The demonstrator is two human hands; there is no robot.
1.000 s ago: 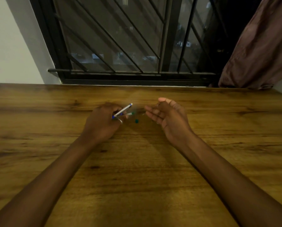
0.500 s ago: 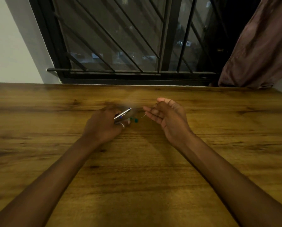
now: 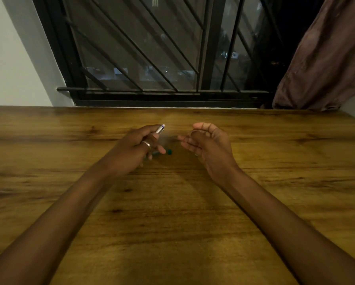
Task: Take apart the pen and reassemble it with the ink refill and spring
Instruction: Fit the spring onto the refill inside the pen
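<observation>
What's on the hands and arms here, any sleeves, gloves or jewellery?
Both forearms are bare: no sleeves, gloves, watch or wristband in view. The left hand wears a silver-coloured ring on one finger. The right hand shows no clear jewellery.

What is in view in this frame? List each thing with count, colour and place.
Pen barrel: one, silver with a blue band, held in the left hand, tip pointing away.
Small pen part: one, green, on the table between the hands; blurred.
Table: one, brown wood grain, fills the lower frame.
Window: one, black bars, behind the table.
Curtain: one, brownish, upper right.
Ring: one, silver, on a left finger.
Left hand: closed on the barrel.
Right hand: cupped; contents unclear.
</observation>
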